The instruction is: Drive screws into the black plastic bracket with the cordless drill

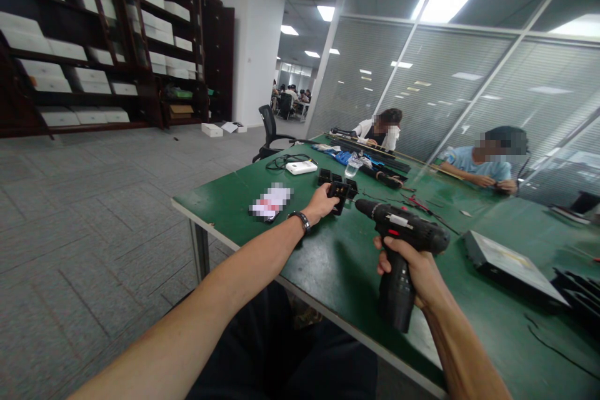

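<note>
My right hand is wrapped around the handle of a black cordless drill, which points left. Its bit ends close to a small black block-like part; whether they touch I cannot tell. That part is gripped by my left hand, fingers closed on its left side, and it stands upright on the green table. Just behind it sit more black parts of a similar look. A phone lies to the left of my left hand, its screen blurred out.
Behind the parts are a white device with a black cable and a clear plastic cup. Red-handled pliers and a flat black-and-silver box lie to the right. Two people sit along the far side of the green table.
</note>
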Action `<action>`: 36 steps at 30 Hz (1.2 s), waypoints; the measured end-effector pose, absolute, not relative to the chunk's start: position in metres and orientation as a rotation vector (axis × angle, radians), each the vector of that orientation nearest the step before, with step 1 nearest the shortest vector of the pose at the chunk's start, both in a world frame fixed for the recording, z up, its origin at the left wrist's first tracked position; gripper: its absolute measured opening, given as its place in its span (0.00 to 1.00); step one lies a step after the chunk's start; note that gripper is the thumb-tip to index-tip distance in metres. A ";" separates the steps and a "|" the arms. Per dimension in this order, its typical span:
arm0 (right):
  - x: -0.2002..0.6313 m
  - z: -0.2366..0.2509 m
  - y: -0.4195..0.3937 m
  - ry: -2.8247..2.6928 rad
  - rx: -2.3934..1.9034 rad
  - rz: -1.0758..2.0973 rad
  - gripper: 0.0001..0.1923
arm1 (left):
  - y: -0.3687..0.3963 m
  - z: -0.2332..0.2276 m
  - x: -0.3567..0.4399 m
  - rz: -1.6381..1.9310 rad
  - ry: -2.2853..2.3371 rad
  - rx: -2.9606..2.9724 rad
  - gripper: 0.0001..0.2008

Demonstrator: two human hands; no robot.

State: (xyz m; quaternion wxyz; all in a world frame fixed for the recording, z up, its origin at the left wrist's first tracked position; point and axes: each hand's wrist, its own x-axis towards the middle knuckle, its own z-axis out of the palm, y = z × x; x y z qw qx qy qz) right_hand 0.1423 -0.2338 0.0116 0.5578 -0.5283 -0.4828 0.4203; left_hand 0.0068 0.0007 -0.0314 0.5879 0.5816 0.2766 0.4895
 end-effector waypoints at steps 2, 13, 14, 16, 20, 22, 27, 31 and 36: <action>0.143 0.011 -0.233 -1.133 -1.242 0.989 0.14 | 0.001 -0.031 0.007 1.135 0.641 1.354 0.18; 0.142 0.012 -0.234 -1.138 -1.259 1.002 0.15 | -0.002 -0.030 0.006 1.139 0.658 1.324 0.18; 0.142 0.013 -0.234 -1.139 -1.258 1.003 0.15 | -0.002 -0.030 0.006 1.139 0.659 1.326 0.18; 0.141 0.013 -0.235 -1.142 -1.260 1.004 0.15 | -0.001 -0.030 0.007 1.146 0.666 1.334 0.18; 0.140 0.013 -0.236 -1.144 -1.269 0.998 0.16 | -0.001 -0.029 0.006 1.147 0.676 1.343 0.18; 0.140 0.013 -0.236 -1.141 -1.271 0.994 0.16 | -0.002 -0.028 0.006 1.139 0.670 1.342 0.18; 0.141 0.012 -0.234 -1.133 -1.263 0.986 0.14 | -0.004 -0.027 0.005 1.135 0.667 1.318 0.18; 0.141 0.011 -0.234 -1.126 -1.261 0.984 0.15 | -0.004 -0.027 0.004 1.126 0.661 1.323 0.18; 0.140 0.012 -0.235 -1.132 -1.268 0.988 0.15 | -0.004 -0.026 0.004 1.119 0.658 1.315 0.18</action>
